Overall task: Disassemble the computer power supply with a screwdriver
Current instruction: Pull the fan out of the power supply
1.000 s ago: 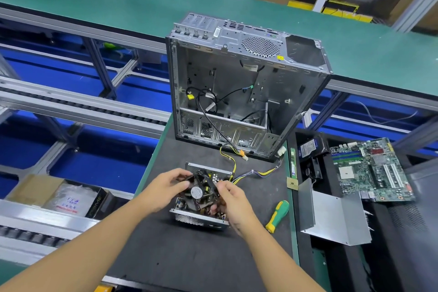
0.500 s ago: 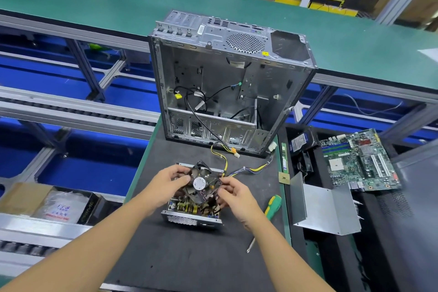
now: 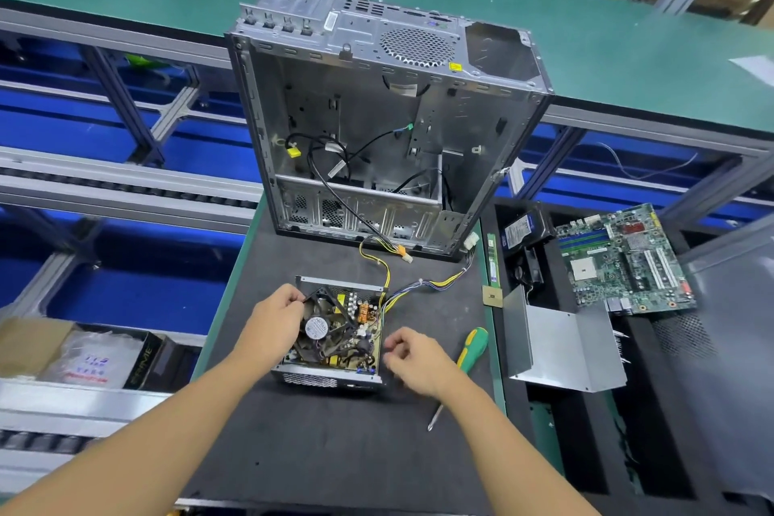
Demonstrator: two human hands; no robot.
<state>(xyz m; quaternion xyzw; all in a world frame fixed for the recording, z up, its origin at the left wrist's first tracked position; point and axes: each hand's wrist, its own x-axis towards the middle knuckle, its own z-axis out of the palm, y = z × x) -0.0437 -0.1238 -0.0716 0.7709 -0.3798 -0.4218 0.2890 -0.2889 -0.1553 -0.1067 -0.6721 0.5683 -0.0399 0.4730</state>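
Left hand (image 3: 276,320) gripped the frame of the black fan (image 3: 317,328) inside the opened power supply (image 3: 326,379), which lay on the dark surface (image 3: 335,452) between the two hands. Right hand (image 3: 412,360) hovered just right of the unit, fingers loosely curled around nothing visible. The screwdriver (image 3: 471,348) lay on the surface just to that hand's right, untouched.

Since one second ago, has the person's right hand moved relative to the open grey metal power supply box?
Yes. The right hand has come off the power supply box, rightward, toward the green-and-yellow screwdriver.
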